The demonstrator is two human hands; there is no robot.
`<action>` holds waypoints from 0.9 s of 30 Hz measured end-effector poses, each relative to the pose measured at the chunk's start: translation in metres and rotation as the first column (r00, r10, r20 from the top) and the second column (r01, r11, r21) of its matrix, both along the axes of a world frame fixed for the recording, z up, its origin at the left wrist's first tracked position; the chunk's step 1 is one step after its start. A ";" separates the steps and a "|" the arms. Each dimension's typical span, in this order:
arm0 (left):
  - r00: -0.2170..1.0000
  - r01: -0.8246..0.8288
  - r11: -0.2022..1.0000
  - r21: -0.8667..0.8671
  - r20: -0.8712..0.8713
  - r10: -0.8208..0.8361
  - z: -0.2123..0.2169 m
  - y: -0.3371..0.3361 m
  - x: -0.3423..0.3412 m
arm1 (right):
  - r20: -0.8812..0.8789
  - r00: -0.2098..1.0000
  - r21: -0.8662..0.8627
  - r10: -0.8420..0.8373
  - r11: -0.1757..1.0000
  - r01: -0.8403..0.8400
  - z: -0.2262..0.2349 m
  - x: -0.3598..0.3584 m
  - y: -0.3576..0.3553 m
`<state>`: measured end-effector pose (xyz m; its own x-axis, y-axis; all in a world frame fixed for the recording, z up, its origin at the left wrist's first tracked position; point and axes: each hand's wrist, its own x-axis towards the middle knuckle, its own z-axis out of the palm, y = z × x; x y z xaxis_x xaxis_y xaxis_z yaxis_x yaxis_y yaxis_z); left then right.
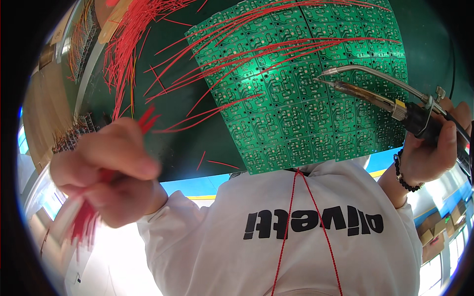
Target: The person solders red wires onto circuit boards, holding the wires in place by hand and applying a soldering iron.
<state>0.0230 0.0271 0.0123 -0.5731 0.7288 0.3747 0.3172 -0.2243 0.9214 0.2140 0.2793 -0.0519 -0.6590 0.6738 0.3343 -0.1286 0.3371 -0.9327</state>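
Observation:
My left hand (111,167), slightly smeared by motion, is closed around a bundle of short red wires (85,222); their ends stick out above and below the fist. In my right hand (439,143) is a soldering iron (365,94) with a bent metal feed tube (390,78) clamped beside it. Its tip points left, over a large green panel of circuit boards (291,118); whether it touches cannot be told. Several red wires (237,58) run from the panel's upper and middle rows, their free ends hanging past its left edge.
A big heap of red wires (129,47) lies at the far left on the dark green work surface (173,150). Loose wire pieces (222,164) lie near the front edge. Wired component boards (74,134) stand at the left. Cardboard boxes (439,232) are at the lower right.

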 end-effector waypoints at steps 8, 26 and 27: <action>0.857 -0.112 0.878 -0.466 -0.492 -0.152 -0.026 0.037 0.019 | -0.032 0.999 -0.162 0.035 0.986 -0.040 0.007 -0.005 -0.002; 0.849 -0.090 0.955 -0.283 -0.523 -0.076 -0.066 0.036 0.017 | -0.037 0.998 -0.138 -0.047 0.990 0.041 -0.011 -0.006 -0.005; 0.850 -0.092 0.955 -0.284 -0.522 -0.073 -0.066 0.035 0.017 | -0.011 0.998 -0.084 -0.057 0.995 0.056 -0.013 -0.006 -0.005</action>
<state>0.0401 0.0622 -0.0540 -0.3599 0.8458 0.3939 0.7684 0.0292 0.6394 0.2078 0.2747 -0.0645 -0.6147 0.7361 0.2834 -0.1239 0.2647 -0.9563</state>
